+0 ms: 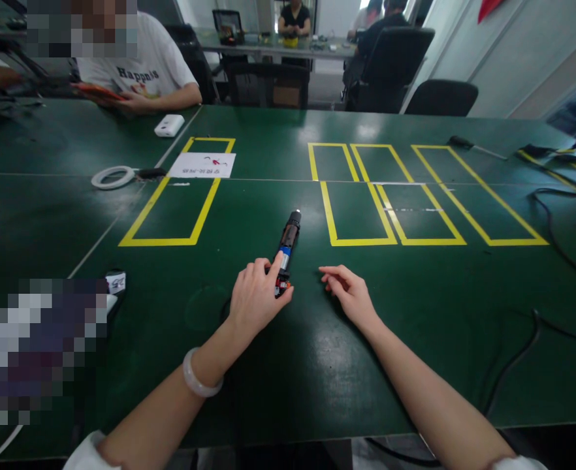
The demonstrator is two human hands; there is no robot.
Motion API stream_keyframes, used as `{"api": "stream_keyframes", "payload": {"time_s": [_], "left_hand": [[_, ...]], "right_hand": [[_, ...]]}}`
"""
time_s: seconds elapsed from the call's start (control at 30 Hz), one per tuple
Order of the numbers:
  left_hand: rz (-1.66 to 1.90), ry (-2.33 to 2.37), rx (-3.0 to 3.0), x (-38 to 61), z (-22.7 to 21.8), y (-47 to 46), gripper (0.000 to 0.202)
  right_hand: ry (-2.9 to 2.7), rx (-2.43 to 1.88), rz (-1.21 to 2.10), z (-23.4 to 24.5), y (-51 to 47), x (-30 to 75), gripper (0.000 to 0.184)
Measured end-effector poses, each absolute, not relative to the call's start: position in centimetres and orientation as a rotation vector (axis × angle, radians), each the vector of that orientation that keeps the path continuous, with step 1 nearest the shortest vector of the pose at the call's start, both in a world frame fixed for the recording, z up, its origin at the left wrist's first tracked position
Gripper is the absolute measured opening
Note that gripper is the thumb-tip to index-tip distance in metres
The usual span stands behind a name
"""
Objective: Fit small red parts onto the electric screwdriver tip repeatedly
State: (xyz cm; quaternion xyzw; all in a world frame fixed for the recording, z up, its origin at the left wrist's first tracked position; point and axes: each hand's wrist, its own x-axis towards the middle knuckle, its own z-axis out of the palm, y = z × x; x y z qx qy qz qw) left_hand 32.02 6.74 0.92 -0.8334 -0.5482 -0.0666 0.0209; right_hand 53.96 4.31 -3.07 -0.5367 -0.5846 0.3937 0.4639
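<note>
Left hand (256, 290): fingers wrapped around the rear of a slim tool (290, 234), index finger laid along its side. The tool lies at the middle of the green table (317, 378), tip pointing away from the person. Right hand (351, 294): apart from the tool, fingers loosely bent. Beyond: yellow tape (366, 242) and a white card (200, 166).
</note>
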Motion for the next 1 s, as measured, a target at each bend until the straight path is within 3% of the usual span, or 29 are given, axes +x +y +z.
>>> {"api": "stream_keyframes", "payload": {"time_s": [0.2, 0.63, 0.8, 1.0], "left_hand": [[-0.03, -1.86, -2.407, 26.0, 1.3, 9.0, 0.066], [0.106, -2.241, -2.152, 13.5, 0.4, 14.2, 0.071], [0.141, -2.355, -2.01, 12.3, 0.9, 14.0, 0.068], [-0.057, -2.216, -1.93, 14.1, 1.5, 12.4, 0.054]], "right_hand": [[-1.22, -1.302, 1.065, -3.3, 5.2, 55.1, 0.026], [-1.313, -1.321, 1.063, -3.3, 5.0, 55.0, 0.025], [-1.333, -1.317, 1.063, -3.2, 4.9, 54.9, 0.024], [-1.362, -1.334, 1.057, -3.0, 5.0, 54.6, 0.025]]}}
